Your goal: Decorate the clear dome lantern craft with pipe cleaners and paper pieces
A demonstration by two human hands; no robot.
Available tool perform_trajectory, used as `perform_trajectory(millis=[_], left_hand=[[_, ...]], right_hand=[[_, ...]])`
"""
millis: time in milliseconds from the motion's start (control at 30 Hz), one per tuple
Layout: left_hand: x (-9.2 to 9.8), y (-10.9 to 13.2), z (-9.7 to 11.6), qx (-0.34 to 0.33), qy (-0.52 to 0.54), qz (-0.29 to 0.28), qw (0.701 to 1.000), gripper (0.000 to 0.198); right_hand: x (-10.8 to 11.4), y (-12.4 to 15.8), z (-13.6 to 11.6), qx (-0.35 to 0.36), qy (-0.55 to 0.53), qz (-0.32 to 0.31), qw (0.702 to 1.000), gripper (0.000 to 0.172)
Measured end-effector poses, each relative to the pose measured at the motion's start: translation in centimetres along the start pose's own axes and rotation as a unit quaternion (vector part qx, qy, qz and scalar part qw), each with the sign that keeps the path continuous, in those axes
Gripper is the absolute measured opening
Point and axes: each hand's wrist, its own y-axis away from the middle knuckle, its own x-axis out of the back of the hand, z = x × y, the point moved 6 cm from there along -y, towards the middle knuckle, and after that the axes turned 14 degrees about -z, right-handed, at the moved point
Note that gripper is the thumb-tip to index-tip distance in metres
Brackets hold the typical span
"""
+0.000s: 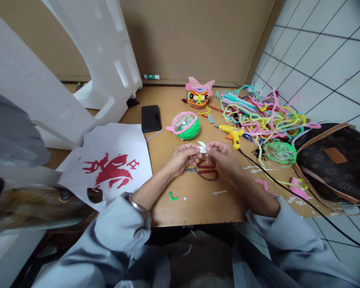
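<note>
Between my two hands is a small piece of white paper, pinched from both sides. My left hand grips it with thumb and forefinger, and my right hand pinches its other edge. Under the hands lie red-handled scissors, partly covered by the right hand. Just beyond them sits a green ball with a pink rim around its clear top. To the right of it lies a yellow glue gun with a black cord. Farther back stands an orange lion-head figure with pink ears.
Colourful pipe cleaners are heaped at the back right, near another green ball and a brown handbag. On the left are a black phone and white paper with a red design. A green scrap lies near the front edge.
</note>
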Motion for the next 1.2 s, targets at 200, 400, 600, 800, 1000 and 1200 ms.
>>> perform_trajectory(millis=[200,400,600,800,1000,1200], left_hand=[[0.0,-0.1,0.1,-0.017,0.013,-0.011,1.000,0.036],[-0.3,0.1,0.1,-0.038,0.000,0.001,0.999,0.046],[0.1,0.0,0.1,-0.070,-0.010,0.029,0.997,0.039],[0.7,0.2,1.0,-0.098,0.079,0.082,0.989,0.030],[-0.1,0.2,0.3,-0.024,0.158,0.051,0.986,0.021],[-0.5,0.1,0.0,-0.012,0.179,0.020,0.984,0.009]], right_hand=[[0.5,-0.2,0.1,0.012,-0.007,0.010,1.000,0.043],[0.4,-0.1,-0.2,0.019,0.002,0.031,0.999,0.044],[0.1,-0.1,-0.1,0.022,-0.009,0.029,0.999,0.044],[0.6,0.2,-0.6,0.064,0.065,0.066,0.994,0.031],[-0.1,1.9,-2.7,0.230,0.364,0.160,0.888,0.011],[-1.3,2.5,-3.2,0.301,0.496,0.162,0.799,0.018]])
